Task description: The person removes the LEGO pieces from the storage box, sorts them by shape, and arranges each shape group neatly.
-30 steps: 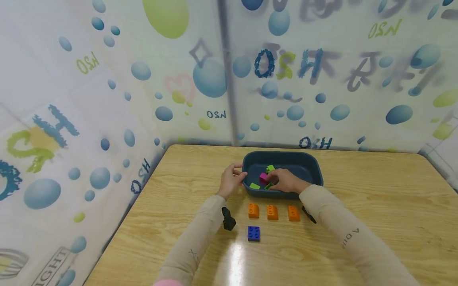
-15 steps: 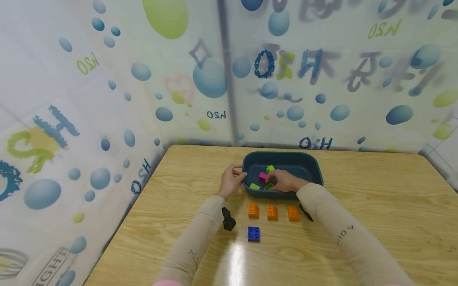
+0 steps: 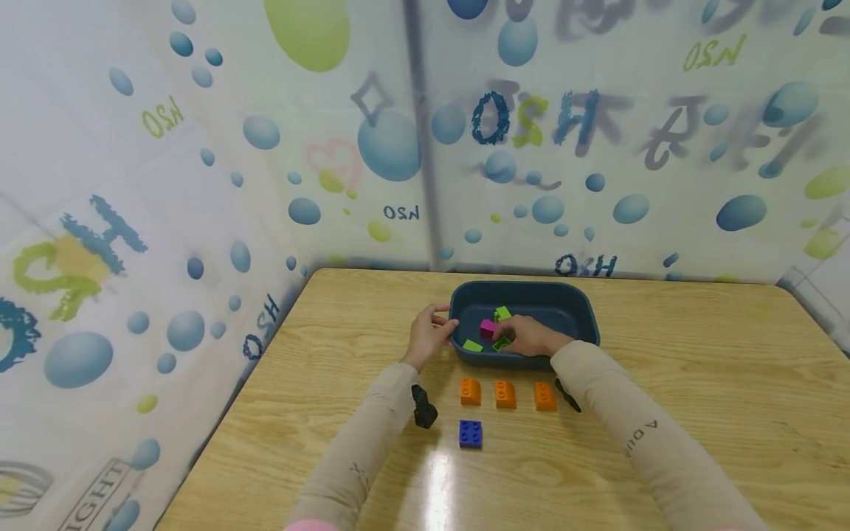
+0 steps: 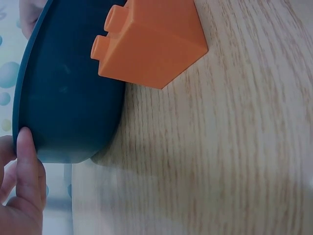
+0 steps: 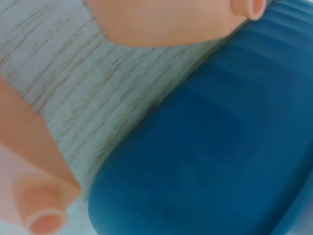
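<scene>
My left hand holds the left end of a dark blue plastic bin; the left wrist view shows a finger pressed to the bin's outer wall at the rim. Inside, my right hand pinches a green toy building block whose hollow side shows, low near the front wall. A magenta block lies just left of those fingertips. Two more green blocks, one farther back and one at the front left, lie in the bin. The right fingertips are hidden in the right wrist view.
Three orange curved blocks stand in a row on the wooden table before the bin. Nearer me sits a blue four-stud block. Black wrist-camera mounts hang under both sleeves. A patterned wall rises behind the table.
My right forearm has shifted slightly left. The green block at the right fingertips has turned and moved a little right. The left hand and bin have stayed put.
</scene>
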Demonstrator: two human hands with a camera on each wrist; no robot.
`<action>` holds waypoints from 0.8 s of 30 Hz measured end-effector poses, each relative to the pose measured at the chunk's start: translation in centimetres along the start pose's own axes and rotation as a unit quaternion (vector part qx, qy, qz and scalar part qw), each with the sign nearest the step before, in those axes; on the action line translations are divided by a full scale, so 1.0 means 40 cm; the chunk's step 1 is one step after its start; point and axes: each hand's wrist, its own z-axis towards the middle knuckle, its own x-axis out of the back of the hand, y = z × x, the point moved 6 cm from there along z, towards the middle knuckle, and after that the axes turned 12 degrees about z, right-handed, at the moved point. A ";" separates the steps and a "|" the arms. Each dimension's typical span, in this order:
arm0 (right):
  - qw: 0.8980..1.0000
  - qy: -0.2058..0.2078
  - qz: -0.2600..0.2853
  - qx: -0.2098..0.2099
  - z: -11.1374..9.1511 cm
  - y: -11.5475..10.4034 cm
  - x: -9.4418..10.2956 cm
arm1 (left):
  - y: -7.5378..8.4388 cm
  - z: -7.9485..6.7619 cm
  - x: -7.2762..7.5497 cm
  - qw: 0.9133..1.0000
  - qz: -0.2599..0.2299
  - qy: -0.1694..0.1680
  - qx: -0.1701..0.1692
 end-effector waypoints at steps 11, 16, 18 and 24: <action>0.998 0.007 -0.039 -0.041 0.004 0.006 0.001 | -0.001 0.002 -0.001 1.000 0.002 0.001 0.004; 0.996 0.013 -0.048 -0.071 0.004 0.012 0.005 | -0.005 0.005 -0.004 1.000 0.002 0.001 0.002; 0.995 0.016 -0.053 -0.078 0.006 0.014 0.005 | -0.006 0.007 -0.004 1.000 0.002 0.002 0.000; 0.994 0.020 -0.063 -0.088 0.011 0.019 0.002 | -0.003 0.005 0.000 1.000 0.003 0.003 -0.003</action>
